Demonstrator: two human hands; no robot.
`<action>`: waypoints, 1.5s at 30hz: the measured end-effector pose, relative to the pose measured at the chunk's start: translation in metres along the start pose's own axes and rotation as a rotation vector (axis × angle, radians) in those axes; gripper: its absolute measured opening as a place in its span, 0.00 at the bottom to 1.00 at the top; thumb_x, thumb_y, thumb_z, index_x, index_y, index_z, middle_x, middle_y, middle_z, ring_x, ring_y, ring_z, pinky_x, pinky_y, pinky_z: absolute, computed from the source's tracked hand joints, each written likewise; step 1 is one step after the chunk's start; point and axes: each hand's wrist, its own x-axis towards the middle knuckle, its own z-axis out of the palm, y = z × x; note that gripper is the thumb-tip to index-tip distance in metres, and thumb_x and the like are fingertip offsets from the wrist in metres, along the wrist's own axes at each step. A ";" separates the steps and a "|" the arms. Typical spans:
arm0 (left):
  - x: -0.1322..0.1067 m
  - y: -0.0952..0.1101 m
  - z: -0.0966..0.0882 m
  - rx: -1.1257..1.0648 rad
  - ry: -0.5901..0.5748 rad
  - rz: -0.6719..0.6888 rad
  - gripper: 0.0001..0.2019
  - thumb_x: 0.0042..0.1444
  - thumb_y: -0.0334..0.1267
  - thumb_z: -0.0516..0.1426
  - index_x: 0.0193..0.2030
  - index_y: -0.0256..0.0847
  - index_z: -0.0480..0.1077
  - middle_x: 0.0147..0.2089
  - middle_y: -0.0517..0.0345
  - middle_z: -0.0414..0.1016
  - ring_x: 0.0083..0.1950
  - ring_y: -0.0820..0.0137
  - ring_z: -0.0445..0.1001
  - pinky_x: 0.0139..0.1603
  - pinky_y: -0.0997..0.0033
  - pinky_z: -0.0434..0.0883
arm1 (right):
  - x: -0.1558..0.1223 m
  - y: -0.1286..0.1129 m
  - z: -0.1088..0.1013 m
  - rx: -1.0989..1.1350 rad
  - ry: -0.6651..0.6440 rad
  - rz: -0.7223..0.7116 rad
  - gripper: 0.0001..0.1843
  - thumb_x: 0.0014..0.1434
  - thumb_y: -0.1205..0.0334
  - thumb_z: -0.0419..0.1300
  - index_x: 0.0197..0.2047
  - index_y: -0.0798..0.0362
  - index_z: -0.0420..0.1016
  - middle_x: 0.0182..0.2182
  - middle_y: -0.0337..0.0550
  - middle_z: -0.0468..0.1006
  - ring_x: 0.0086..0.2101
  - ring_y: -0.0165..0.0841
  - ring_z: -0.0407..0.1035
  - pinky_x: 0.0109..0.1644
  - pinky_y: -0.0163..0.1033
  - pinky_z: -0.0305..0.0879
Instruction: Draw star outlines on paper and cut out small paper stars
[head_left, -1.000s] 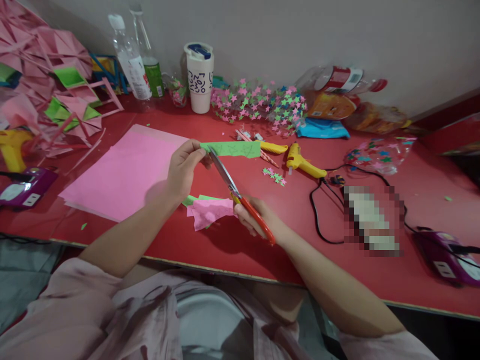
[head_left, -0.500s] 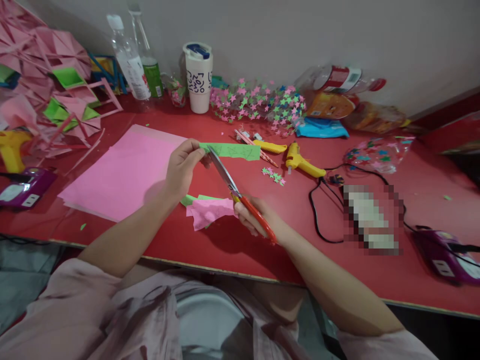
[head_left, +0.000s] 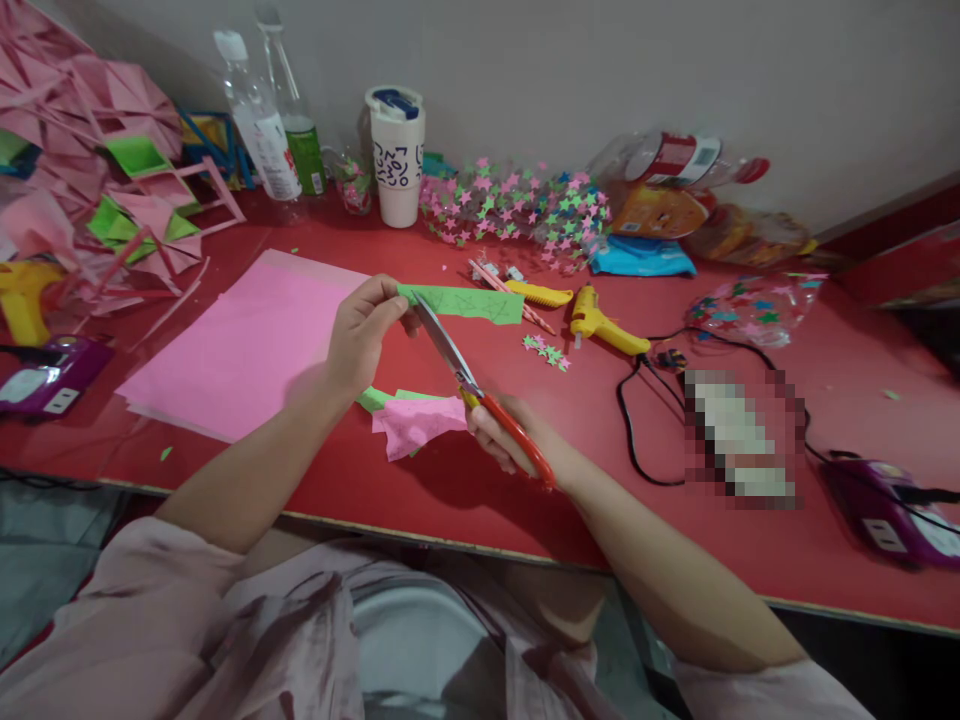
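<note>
Pinched by its left end, a green paper strip with pencilled star outlines hangs in the fingers of my left hand. My right hand grips red-handled scissors, whose blades reach up and left to the strip near my left fingertips. The blades look nearly closed at the paper. Below them, scraps of pink paper and green paper lie on the red table. Small cut paper stars sit to the right of the strip.
Pink sheets lie at left. Behind are a white tumbler, bottles and a clear bag of stars. A yellow glue gun, its black cord and a yellow cutter lie at right. Pink folded paper fills the far left.
The strip's free right end has shifted slightly and its star outlines face me more plainly. Both hands and the scissors stay almost in place.
</note>
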 end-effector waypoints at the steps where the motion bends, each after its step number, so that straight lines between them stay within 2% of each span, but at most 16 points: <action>1: 0.000 0.000 0.000 0.005 0.005 -0.003 0.05 0.52 0.33 0.54 0.26 0.40 0.63 0.24 0.64 0.69 0.25 0.77 0.69 0.30 0.75 0.69 | 0.000 0.000 0.000 0.002 0.002 0.004 0.24 0.54 0.40 0.56 0.26 0.52 0.57 0.13 0.27 0.57 0.12 0.20 0.52 0.15 0.28 0.51; 7: 0.001 0.000 0.000 0.021 0.010 -0.028 0.06 0.52 0.35 0.54 0.26 0.40 0.63 0.24 0.63 0.69 0.26 0.77 0.69 0.30 0.74 0.69 | -0.001 -0.002 0.001 0.038 -0.007 0.006 0.20 0.58 0.46 0.54 0.25 0.52 0.58 0.13 0.28 0.57 0.12 0.20 0.51 0.14 0.28 0.51; 18: 0.000 -0.002 -0.001 -0.015 -0.006 0.001 0.06 0.52 0.33 0.54 0.26 0.40 0.64 0.24 0.63 0.70 0.25 0.77 0.69 0.29 0.74 0.69 | 0.000 -0.002 0.001 0.055 -0.027 -0.010 0.20 0.58 0.46 0.53 0.25 0.52 0.57 0.12 0.27 0.57 0.11 0.20 0.51 0.14 0.27 0.50; 29: 0.000 0.000 0.000 -0.011 0.001 -0.043 0.05 0.52 0.35 0.54 0.26 0.40 0.63 0.23 0.63 0.69 0.25 0.77 0.69 0.30 0.74 0.69 | 0.000 0.002 -0.001 0.047 -0.048 -0.013 0.17 0.61 0.52 0.51 0.24 0.52 0.56 0.12 0.28 0.57 0.11 0.20 0.51 0.13 0.27 0.48; 32: 0.000 0.000 0.000 -0.011 0.007 -0.045 0.06 0.52 0.36 0.55 0.26 0.40 0.63 0.24 0.63 0.69 0.26 0.77 0.69 0.30 0.75 0.69 | 0.000 0.001 0.001 0.048 -0.025 -0.002 0.18 0.61 0.50 0.51 0.24 0.52 0.56 0.12 0.28 0.56 0.11 0.20 0.51 0.13 0.27 0.48; 39: -0.002 0.000 0.004 -0.058 -0.008 -0.066 0.06 0.53 0.36 0.57 0.27 0.40 0.66 0.25 0.62 0.70 0.27 0.77 0.69 0.29 0.76 0.69 | 0.001 -0.005 0.005 0.039 0.049 0.020 0.24 0.55 0.40 0.55 0.24 0.51 0.56 0.11 0.27 0.57 0.10 0.21 0.52 0.13 0.28 0.50; 45: -0.003 0.000 0.007 -0.071 0.000 -0.093 0.06 0.54 0.36 0.56 0.27 0.40 0.65 0.25 0.63 0.69 0.27 0.77 0.69 0.30 0.75 0.69 | 0.001 -0.004 0.006 0.034 0.067 0.010 0.26 0.54 0.36 0.54 0.24 0.51 0.55 0.10 0.27 0.56 0.10 0.20 0.50 0.12 0.28 0.50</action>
